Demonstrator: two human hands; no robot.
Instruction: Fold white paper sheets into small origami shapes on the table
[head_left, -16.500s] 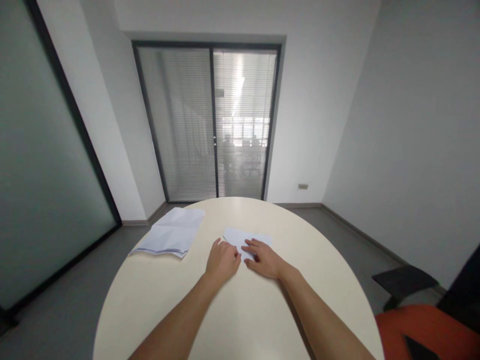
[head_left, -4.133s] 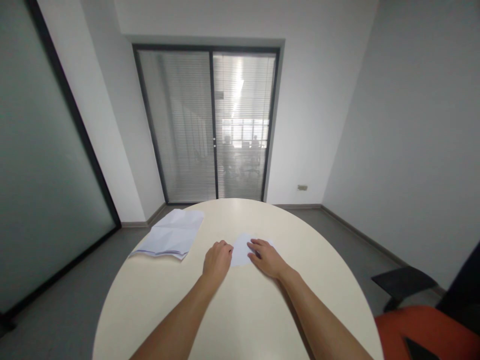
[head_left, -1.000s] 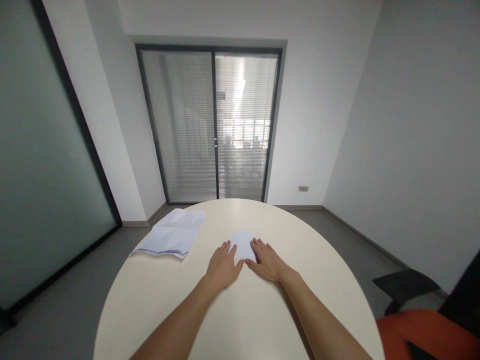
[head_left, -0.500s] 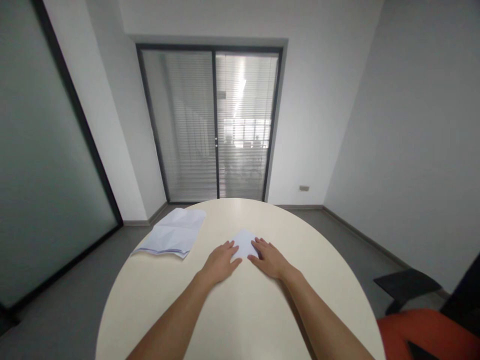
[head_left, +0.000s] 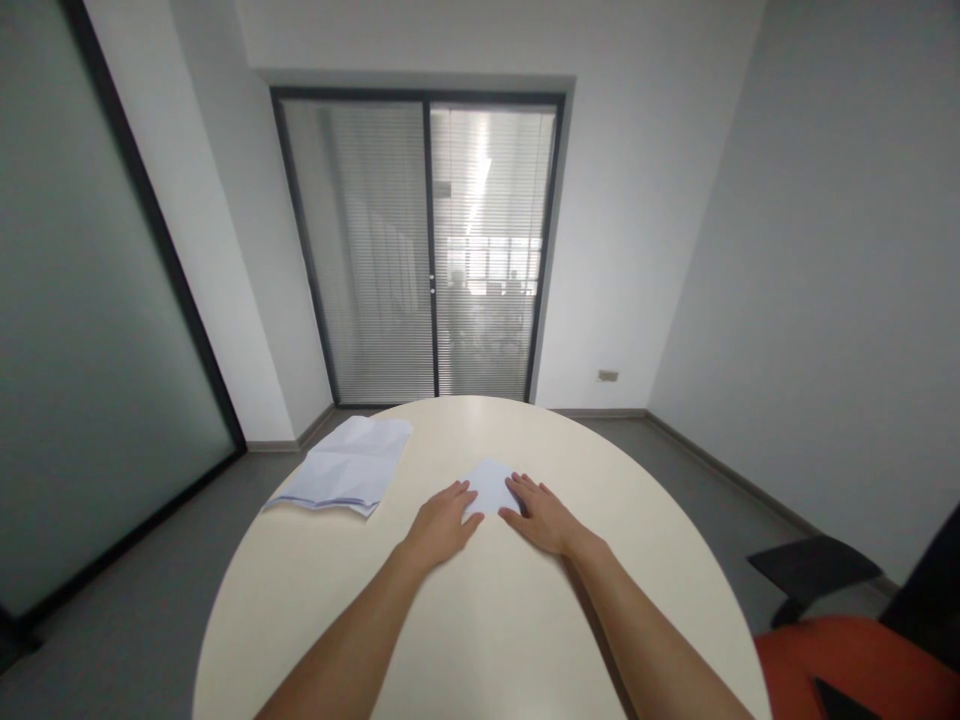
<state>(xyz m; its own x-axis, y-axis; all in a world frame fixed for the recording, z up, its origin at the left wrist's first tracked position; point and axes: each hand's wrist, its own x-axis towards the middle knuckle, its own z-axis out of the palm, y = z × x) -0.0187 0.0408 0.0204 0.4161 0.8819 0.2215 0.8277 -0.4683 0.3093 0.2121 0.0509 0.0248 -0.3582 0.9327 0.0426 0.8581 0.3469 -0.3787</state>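
A small folded piece of white paper (head_left: 491, 487) lies flat on the round cream table (head_left: 472, 630), one corner pointing away from me. My left hand (head_left: 442, 523) rests on its left side, fingers stretched out and thumb apart. On the right side lies my right hand (head_left: 544, 514), also with fingers extended and thumb spread. Both hands touch the paper without gripping it, and they cover its left and right corners.
Several creased white sheets (head_left: 345, 462) lie stacked at the table's far left edge. An orange chair (head_left: 847, 665) with a black armrest (head_left: 814, 572) stands at the right. Beyond the table is a glass door (head_left: 360, 260) with blinds.
My right hand has shifted very slightly to the right, showing a little more of the paper. My left hand stays in place.
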